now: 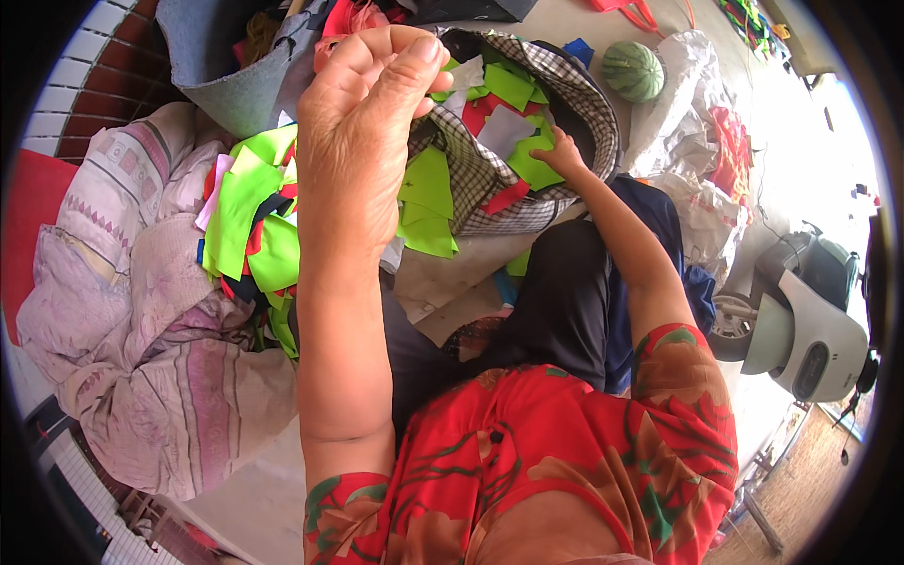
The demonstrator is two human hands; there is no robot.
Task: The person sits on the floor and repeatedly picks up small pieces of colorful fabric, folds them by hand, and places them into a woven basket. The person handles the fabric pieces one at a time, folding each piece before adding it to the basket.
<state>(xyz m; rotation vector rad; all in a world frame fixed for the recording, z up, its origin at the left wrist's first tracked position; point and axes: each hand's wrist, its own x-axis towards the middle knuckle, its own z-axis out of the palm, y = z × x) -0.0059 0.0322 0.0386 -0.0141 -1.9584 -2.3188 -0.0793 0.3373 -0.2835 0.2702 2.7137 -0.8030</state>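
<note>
My left hand [372, 94] is raised close to the camera, fingers curled and thumb pressed towards them; whatever it may hold is hidden. Beyond it stands a checked cloth bag [574, 89] with its mouth wide, filled with lime-green, red and grey fabric scraps. My right hand [562, 155] reaches over the bag's right part, thumb and fingers apart, by a lime-green fabric scrap [533, 166]. More green scraps [427, 193] hang over the bag's near left side. Left of my left forearm lies a heap of green, red and black scraps [252, 212].
A patterned pinkish quilt [169, 311] is bunched at the left. Behind it stands a grey-blue tub [231, 80]. At the far right are a green striped melon [634, 72], a white plastic sack [683, 122] and a white-and-grey scooter [800, 320].
</note>
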